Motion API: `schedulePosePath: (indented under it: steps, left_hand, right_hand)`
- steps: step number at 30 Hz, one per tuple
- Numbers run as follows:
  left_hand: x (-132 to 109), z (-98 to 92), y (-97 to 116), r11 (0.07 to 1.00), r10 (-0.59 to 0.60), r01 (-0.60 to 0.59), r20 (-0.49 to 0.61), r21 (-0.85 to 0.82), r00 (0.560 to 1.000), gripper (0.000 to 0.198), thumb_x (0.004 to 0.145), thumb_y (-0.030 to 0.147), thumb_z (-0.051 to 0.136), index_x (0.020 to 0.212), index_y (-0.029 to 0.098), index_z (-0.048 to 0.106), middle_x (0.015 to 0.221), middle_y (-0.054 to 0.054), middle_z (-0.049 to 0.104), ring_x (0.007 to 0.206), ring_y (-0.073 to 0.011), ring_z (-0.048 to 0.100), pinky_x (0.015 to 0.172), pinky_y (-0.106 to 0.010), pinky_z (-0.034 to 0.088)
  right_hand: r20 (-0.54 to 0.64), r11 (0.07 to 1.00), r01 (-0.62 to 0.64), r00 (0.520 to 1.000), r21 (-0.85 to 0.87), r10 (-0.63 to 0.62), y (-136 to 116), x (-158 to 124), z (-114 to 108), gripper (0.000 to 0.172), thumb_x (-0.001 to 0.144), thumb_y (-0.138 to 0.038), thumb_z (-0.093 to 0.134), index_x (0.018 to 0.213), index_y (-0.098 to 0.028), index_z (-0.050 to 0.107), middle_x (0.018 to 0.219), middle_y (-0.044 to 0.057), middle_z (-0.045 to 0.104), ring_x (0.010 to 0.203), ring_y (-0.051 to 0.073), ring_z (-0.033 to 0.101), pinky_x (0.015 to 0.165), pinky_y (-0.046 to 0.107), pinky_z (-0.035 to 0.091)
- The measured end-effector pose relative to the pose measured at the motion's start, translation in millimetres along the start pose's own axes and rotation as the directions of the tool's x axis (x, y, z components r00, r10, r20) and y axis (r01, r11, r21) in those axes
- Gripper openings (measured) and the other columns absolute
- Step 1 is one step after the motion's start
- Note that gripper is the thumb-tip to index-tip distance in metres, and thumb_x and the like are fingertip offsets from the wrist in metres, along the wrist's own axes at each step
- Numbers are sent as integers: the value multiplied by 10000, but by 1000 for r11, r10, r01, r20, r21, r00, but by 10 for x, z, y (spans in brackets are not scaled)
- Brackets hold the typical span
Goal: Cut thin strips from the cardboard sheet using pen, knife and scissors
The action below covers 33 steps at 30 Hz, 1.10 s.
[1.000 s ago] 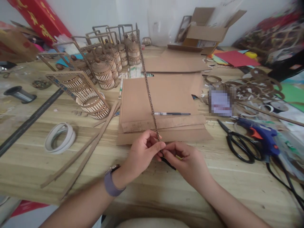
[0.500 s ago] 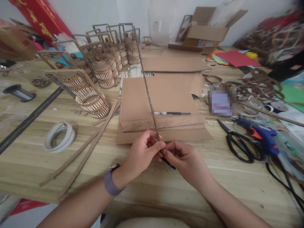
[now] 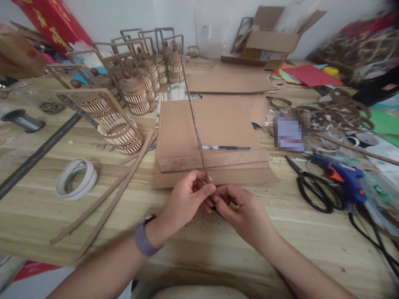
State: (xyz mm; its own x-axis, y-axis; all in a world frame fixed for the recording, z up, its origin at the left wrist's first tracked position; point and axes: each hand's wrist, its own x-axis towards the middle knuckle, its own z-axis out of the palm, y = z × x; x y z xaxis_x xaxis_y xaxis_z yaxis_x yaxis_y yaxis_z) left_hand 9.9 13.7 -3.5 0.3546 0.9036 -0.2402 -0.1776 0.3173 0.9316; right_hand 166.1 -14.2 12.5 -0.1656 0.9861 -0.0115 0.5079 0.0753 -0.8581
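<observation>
"While both your hands are working close together, where is the cardboard strip (image 3: 196,133) pointing?"

"It's running away from me, slanting over cardboard sheets (image 3: 232,120) and a pen (image 3: 230,148). My left hand (image 3: 188,198) is closing around its near end, and my right hand (image 3: 245,207) is pinching there with thumb and forefinger. A black thing (image 3: 216,211) is poking out beneath; my fingers are hiding most of it."

"And how is the room looking?"

"I'm working at a pale, grainy wooden table (image 3: 187,249) that is reaching back to a plain wall (image 3: 174,14). Slatted baskets (image 3: 137,97) are crowding the far left, and tape rolls (image 3: 76,192) are lying nearer me. On my right, black scissors (image 3: 301,176) are resting beside a blue glue gun (image 3: 350,176), with brown coils (image 3: 336,112) heaping up behind them."

"Are you reading any writing?"

"Gold characters (image 3: 40,18) are running along a red panel (image 3: 57,23) at the far left, but blur is keeping me from reading them. An open box (image 3: 271,40) is bearing a label (image 3: 272,55) too small to make out."

"What is differing from a second ago?"

"The strip's far end is sitting lower in view, and less of the black thing is showing."
</observation>
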Motion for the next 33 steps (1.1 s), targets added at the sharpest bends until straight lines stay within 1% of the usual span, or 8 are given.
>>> schedulePosePath:
  steps: [5,7,12,16,19,21,29,33]
  left_hand:
    - [5,-4,-6,999,-13,14,23,-40,1000,454,757,506,787,932,153,560,665,40,621,522,-87,612,467,-179,519]
    - [6,-4,-11,998,-18,20,31,-55,999,460,758,505,788,946,149,565,670,38,626,524,-86,610,467,-179,519]
    - [3,-1,-12,997,-41,44,47,-59,998,493,759,527,781,998,135,600,666,35,624,531,-87,609,478,-179,521]
    - [0,-2,-1,996,-45,47,32,-78,998,505,741,529,799,991,135,606,669,37,618,520,-84,603,465,-175,512]
    - [1,-4,7,994,-44,44,5,-96,999,495,724,527,812,946,146,587,662,43,605,512,-84,595,448,-175,503]
    - [2,-6,8,994,-40,40,-5,-100,999,489,720,526,814,927,153,577,653,48,593,514,-84,591,440,-169,492]
    - [2,-11,-3,995,-56,54,-27,-80,998,492,708,531,814,910,166,553,645,49,587,509,-96,595,424,-180,478]
    - [0,-4,-1,996,-58,56,-35,-76,998,493,701,525,817,903,163,551,649,48,589,515,-91,592,419,-170,473]
  right_hand:
    - [-18,999,34,999,-40,-35,8,-8,3,207,851,-278,505,670,-222,588,579,-8,630,517,115,501,492,241,369]
    - [-4,998,50,999,-35,-50,4,-8,1,210,854,-265,492,669,-223,582,579,-11,626,515,112,499,491,238,366]
    - [-14,996,74,997,-53,-75,3,-6,4,193,848,-248,488,670,-229,562,572,-19,620,505,108,491,497,231,374]
    - [-60,991,103,992,-85,-108,25,-18,7,188,860,-248,503,692,-230,585,597,-11,639,535,114,534,518,231,400]
    - [-119,977,168,976,-133,-184,36,-31,5,175,858,-243,527,712,-229,621,634,1,656,563,119,567,535,233,423]
    - [-132,973,191,969,-133,-208,33,-36,4,169,857,-236,538,718,-231,634,643,0,663,565,119,576,535,233,432]
    - [-117,994,93,988,-48,-98,8,-26,12,172,837,-253,561,711,-240,678,595,-13,651,529,119,547,506,239,425]
    - [-107,999,47,993,-3,-47,10,-22,15,184,837,-272,569,705,-230,689,610,-5,677,529,116,542,502,240,416]
